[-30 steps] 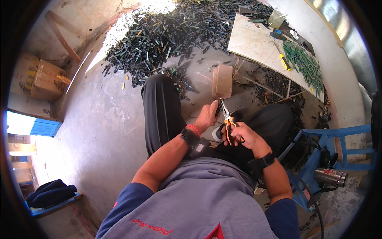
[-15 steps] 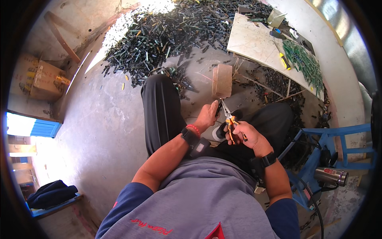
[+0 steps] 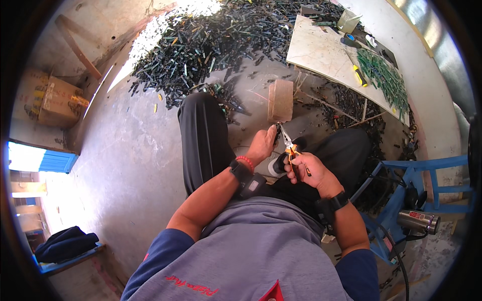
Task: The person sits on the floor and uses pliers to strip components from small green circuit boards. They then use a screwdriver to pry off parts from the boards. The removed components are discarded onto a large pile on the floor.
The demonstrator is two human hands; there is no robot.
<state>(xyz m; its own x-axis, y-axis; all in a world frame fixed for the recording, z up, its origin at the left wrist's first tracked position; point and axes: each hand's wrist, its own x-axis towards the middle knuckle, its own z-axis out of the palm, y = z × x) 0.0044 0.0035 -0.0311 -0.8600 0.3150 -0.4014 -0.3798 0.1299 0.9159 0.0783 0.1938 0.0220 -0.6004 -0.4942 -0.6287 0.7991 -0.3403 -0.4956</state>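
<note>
My right hand is wrapped round the orange-and-black handles of a pair of long-nosed pliers. Their metal jaws point up and left, to the tip of a small dark strip-like piece. Closed fingers of my left hand pinch that piece; the hand partly covers it, and I cannot tell its exact kind. Whether the jaws grip it or only touch it is too small to tell. Just beyond both hands stands a brownish block on the floor.
A large heap of dark strips spreads over the floor ahead. On a low board table at right lie a yellow-handled screwdriver, a tape roll and green strips. A blue chair with a steel flask stands at right.
The pliers' handles sit closer together, and my right hand's fingers have curled in further. My left hand stays nearly in place with the dark piece.
</note>
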